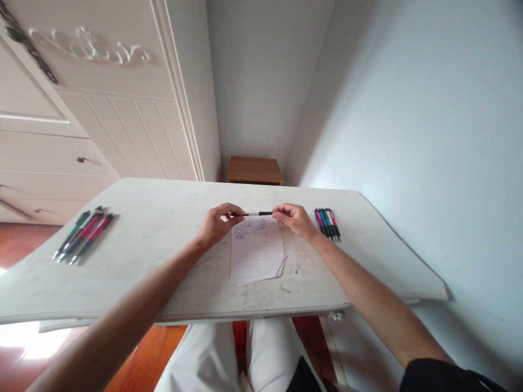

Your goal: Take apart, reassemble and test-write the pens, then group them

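A black and white pen [258, 213] lies level between my two hands, just over the top edge of a lined paper sheet [255, 258]. My left hand [220, 222] pinches its left end, and my right hand [296, 219] pinches the right end. Blue-purple scribbles cover the upper part of the sheet, whose right edge is torn. To the right of my right hand, several pens [327, 224] with coloured barrels lie side by side. Far to the left is a looser group of several pens [85, 234], green, white and pink with black parts.
The white table [171, 228] has dark smudges and a few small scraps near the paper. A pale cabinet [122, 120] stands behind on the left, a wall [429, 136] on the right. Beyond the far edge is a small brown wooden piece of furniture [255, 170].
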